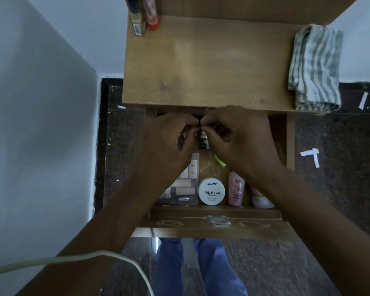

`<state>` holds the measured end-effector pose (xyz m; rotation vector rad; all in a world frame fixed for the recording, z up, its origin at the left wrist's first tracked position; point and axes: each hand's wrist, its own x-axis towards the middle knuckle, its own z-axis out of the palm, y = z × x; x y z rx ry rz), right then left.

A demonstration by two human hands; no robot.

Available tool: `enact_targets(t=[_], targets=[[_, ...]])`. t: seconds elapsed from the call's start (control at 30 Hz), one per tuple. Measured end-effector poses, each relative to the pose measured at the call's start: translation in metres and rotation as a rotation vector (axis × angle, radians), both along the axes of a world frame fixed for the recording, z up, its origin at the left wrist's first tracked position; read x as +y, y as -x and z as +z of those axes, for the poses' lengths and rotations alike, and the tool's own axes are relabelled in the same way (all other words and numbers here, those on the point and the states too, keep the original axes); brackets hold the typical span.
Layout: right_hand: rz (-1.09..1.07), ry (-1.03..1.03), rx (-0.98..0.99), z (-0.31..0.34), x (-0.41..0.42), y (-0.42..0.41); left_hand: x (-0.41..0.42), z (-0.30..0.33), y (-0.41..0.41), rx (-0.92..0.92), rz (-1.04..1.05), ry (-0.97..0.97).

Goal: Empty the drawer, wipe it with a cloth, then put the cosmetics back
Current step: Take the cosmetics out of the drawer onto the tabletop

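Note:
The wooden drawer point(216, 221) stands pulled out under the cabinet top point(212, 65). Both hands reach into its back part. My left hand point(169, 144) and my right hand point(241, 142) pinch a small dark bottle point(203, 142) together, fingertips meeting at its cap. In the drawer's front lie a clear plastic case point(185, 184), a white round nail polish remover tin point(211, 191), a pink tube point(235, 189) and a second tube point(262, 199) partly under my right forearm. A green item point(219, 160) peeks out beside my right hand. A striped cloth point(314, 69) lies folded on the cabinet top's right edge.
Two tall cosmetics, a boxed bottle point(137, 20) and a red-capped tube point(152, 16), stand at the top's far left corner. A white wall point(41, 124) runs close on the left. Dark speckled floor point(338, 167) surrounds the cabinet. A pale cable point(94, 256) crosses my left forearm.

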<state>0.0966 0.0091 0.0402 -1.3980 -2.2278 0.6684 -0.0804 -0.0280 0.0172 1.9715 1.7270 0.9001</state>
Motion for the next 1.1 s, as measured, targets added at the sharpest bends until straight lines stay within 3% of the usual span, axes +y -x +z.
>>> enact_targets(t=[0.2, 0.57, 0.8, 1.1], targets=[[-0.117, 0.214, -0.284, -0.046, -0.014, -0.003, -0.001, -0.032, -0.007, 0.275, -0.035, 0.175], [-0.194, 0.194, -0.326, -0.065, -0.006, 0.015, 0.012, -0.045, -0.026, 0.420, 0.094, 0.248], [-0.271, 0.219, -0.299, -0.063, -0.007, 0.027, 0.017, -0.052, -0.022, 0.374, 0.090, 0.271], [-0.421, 0.355, -0.098, -0.042, -0.026, 0.013, -0.003, -0.028, -0.015, 0.055, 0.137, 0.172]])
